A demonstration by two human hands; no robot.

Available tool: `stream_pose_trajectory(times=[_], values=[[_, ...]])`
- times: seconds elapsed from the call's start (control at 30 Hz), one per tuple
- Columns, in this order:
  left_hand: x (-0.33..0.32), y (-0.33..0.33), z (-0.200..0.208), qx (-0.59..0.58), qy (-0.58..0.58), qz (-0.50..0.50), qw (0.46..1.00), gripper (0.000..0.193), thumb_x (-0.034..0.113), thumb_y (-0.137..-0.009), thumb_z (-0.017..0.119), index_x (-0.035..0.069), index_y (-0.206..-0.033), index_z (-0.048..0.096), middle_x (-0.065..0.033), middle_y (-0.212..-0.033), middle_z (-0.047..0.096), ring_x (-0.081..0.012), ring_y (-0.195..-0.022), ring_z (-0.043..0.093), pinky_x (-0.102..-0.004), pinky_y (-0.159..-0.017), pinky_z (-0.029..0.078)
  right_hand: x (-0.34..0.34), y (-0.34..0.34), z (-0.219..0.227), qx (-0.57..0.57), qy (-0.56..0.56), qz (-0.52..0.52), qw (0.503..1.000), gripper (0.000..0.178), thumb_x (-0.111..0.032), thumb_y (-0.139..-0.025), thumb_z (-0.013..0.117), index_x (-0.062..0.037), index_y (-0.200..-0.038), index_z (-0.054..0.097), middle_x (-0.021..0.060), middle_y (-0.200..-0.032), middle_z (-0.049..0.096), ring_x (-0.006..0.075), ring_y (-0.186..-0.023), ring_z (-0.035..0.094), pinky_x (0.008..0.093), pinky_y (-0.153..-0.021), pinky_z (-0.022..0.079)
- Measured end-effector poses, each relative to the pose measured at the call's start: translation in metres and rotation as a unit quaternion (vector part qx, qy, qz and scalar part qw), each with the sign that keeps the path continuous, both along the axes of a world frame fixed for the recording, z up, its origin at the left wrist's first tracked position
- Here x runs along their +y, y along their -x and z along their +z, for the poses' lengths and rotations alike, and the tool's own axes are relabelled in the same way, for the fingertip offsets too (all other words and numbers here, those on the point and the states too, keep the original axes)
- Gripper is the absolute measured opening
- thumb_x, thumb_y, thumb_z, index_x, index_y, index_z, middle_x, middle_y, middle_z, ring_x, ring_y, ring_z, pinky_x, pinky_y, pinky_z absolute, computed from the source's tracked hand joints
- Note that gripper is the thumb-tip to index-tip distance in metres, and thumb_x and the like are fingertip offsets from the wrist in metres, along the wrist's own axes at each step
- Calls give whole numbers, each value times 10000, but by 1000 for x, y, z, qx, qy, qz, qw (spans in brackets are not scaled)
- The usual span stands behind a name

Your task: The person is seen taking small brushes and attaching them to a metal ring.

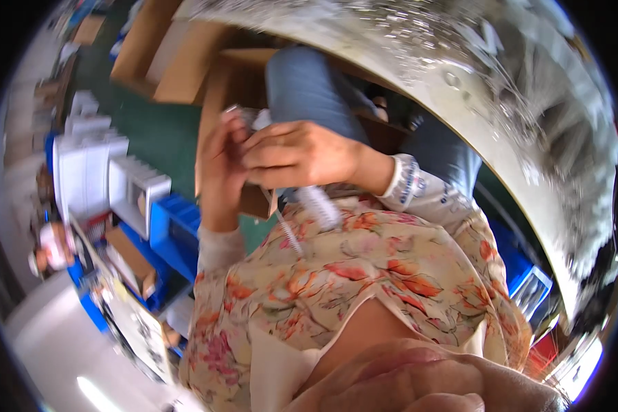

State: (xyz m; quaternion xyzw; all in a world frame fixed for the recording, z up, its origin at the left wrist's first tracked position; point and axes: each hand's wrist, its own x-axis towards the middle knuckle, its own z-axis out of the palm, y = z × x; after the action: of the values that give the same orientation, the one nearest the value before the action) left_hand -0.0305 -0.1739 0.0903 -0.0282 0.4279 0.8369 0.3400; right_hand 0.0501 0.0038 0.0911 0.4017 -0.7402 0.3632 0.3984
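Note:
My left hand [221, 154] and my right hand [301, 154] meet above my lap, fingers bent and pinched together. Between and just beyond the fingertips shows a small clear, whitish plastic piece [260, 119]; its exact kind is blurred. My right hand's fingers curl in front of the left ones and hide part of the grip. Below the hands, a white ribbed strip [318, 208] hangs against my floral top, and a thinner pale ribbed strand [286, 232] slants down beside it. Whether these join the held piece cannot be made out.
A curved-looking worktable [419, 86] at the far right bears heaps of clear plastic pieces [529, 96]. Open cardboard boxes [216, 82] stand by my knees. White containers [89, 165] and a blue bin [175, 230] are at the left, with another person [53, 244] beyond.

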Motion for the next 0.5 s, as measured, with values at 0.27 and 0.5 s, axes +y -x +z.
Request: stream_pose_trajectory(times=[0.27, 0.5], values=[[-85, 126, 70, 272, 348, -72, 894, 134, 140, -925, 510, 11, -945, 544, 12, -714, 461, -23, -535, 354, -180, -412, 256, 63, -38, -7, -97, 44, -246, 963, 212, -146, -709, 574, -91, -907, 623, 43, -894, 595, 233, -833, 580, 345, -728, 467], [-158, 215, 65, 387, 634, -323, 586, 176, 214, -885, 560, 69, -787, 584, 34, -559, 472, 3, -399, 306, -165, -339, 171, 154, -143, -19, -205, 111, -610, 758, 161, 11, -740, 670, -84, -870, 663, 59, -845, 621, 188, -704, 642, 267, -577, 511]])
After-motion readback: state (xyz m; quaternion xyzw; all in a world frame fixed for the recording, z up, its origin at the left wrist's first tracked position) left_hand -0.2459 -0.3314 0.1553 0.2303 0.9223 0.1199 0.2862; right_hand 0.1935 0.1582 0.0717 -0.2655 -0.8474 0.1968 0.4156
